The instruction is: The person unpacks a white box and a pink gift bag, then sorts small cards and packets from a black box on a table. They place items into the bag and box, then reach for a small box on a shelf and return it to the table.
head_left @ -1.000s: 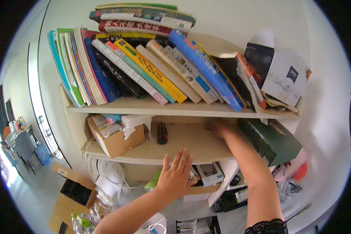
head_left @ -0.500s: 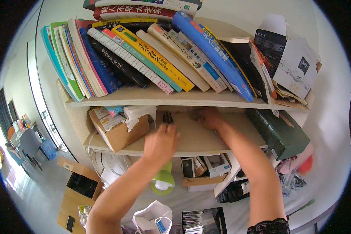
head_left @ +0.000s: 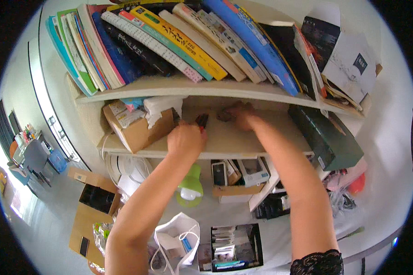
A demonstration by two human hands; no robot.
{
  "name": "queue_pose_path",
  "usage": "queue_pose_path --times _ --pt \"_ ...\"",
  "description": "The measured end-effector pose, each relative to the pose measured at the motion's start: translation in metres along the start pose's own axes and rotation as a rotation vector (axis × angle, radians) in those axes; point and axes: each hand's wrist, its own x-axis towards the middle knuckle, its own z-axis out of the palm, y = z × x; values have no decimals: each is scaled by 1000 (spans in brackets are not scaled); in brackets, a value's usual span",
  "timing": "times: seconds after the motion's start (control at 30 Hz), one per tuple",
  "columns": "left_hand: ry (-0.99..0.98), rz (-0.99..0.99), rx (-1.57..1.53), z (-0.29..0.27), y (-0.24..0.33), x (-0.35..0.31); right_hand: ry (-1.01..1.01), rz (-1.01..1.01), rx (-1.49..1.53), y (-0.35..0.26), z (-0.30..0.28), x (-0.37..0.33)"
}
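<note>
My left hand (head_left: 186, 138) is closed around a small black object with a bit of red (head_left: 202, 121), whose kind I cannot make out. It is over the front part of the middle shelf (head_left: 243, 143), beside an open cardboard box (head_left: 144, 135) with white wrapping on top. My right hand (head_left: 244, 116) reaches to the back of the same shelf, its fingers bent over a small dark thing (head_left: 223, 115). Blur and shade hide what that is.
Slanting books (head_left: 188, 43) fill the shelf above, with a white box (head_left: 353, 68) at their right. A dark green box (head_left: 326, 137) sits at the middle shelf's right end. Below are a green lamp (head_left: 190, 185), a white bag (head_left: 179, 238) and a black bin (head_left: 259, 247).
The view has tilted downward, so the shelves sit higher in the picture. The black object in my left hand has tipped to the right and shows red. My right hand stays at the back.
</note>
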Motion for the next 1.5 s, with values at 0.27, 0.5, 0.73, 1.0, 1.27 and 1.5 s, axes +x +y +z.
queue_pose_path --times 0.27,0.5,0.73,1.0,1.27,1.5 --pt "-232 -358 -1689 -52 -8 -143 927 -86 853 -3 -31 -149" --pt "-828 -838 -2450 31 68 -323 -312 171 2128 -60 88 -371" --pt "-1282 -813 -1672 128 66 -408 -244 665 1751 -35 235 -465" --pt "-1155 -695 -1459 142 36 -428 -295 478 700 -52 315 -443" --pt "-1121 -691 -1444 137 26 -431 -479 490 646 -62 343 -440" --pt "-1060 -493 -1403 147 23 -436 -316 436 483 -87 308 -450"
